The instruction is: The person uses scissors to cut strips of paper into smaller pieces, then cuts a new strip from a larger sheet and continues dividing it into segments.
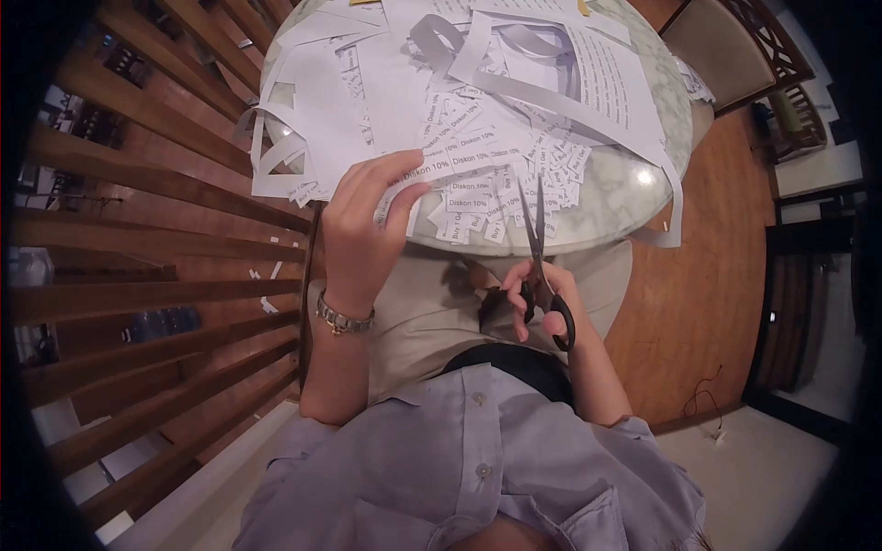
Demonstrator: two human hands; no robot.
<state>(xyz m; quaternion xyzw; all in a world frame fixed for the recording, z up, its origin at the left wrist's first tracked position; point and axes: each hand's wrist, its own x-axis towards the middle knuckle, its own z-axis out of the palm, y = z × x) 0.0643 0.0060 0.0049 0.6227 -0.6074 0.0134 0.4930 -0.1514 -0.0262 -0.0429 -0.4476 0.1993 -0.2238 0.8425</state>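
My left hand [372,207], with a metal watch at the wrist, pinches a paper strip [471,162] printed "Diskon 10%" over the near part of the table. In my right hand [549,298] is a pair of scissors [537,241] with black handles, thumb and fingers in the loops. Its blades point away from me and stand parted at the strip's right end. Beneath and around the strip lie many small cut slips [468,202], some reading "Diskon 10%", others "Buy 1 Get".
The round marble table [617,195] carries printed sheets [614,83], paper offcuts [514,87] and white sheets at the left. Wooden slats [165,300] run along my left side. A chair [717,55] stands at the far right, and paper scraps [268,285] lie on the floor.
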